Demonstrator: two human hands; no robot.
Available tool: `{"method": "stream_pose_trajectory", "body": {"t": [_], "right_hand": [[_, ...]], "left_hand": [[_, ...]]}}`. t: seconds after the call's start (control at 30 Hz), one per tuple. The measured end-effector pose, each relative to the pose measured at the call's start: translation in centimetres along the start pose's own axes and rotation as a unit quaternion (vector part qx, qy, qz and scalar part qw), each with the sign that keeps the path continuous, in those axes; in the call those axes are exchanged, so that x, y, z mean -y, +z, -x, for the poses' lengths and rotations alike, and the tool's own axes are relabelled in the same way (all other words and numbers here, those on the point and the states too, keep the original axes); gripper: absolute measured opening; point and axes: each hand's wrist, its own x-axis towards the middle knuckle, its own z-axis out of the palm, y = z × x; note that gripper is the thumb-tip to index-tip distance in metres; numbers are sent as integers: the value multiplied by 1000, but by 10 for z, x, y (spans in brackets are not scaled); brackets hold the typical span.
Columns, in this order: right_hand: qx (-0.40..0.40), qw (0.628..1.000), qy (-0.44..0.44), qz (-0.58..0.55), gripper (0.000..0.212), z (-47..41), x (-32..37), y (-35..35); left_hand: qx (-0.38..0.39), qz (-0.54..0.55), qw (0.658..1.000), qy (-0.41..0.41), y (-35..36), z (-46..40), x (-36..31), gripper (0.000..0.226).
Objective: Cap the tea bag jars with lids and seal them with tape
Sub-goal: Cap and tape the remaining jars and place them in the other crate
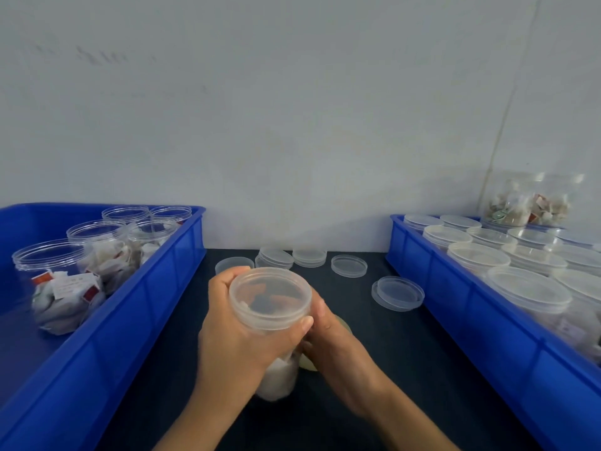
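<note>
Now | left hand [240, 323] grips capped jar [276, 369] | right hand [328, 336] curled against jar, grip unclear

I count two blue bins, one left [136, 307], one right [487, 320]. Five open jars of tea bags [61, 288] stand in the left bin. One capped jar [270, 301] sits in my two hands, left [237, 333] and right [331, 340]. Loose lids [398, 292] lie far on the dark table: two singles, plus small stacks I can't count. The right bin holds about a dozen capped jars [527, 294].
</note>
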Motion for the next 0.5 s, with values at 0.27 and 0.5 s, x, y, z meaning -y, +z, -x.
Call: {"method": "stream_pose_trajectory", "body": {"t": [0.27, 0.5], "right_hand": [[3, 988, -24, -150, 43, 2, -9, 8], [-15, 993, 21, -118, 50, 2, 4, 8]], "left_hand": [[44, 85, 995, -32, 2, 3, 3, 92], [44, 83, 995, -29, 3, -2, 6, 98]]}}
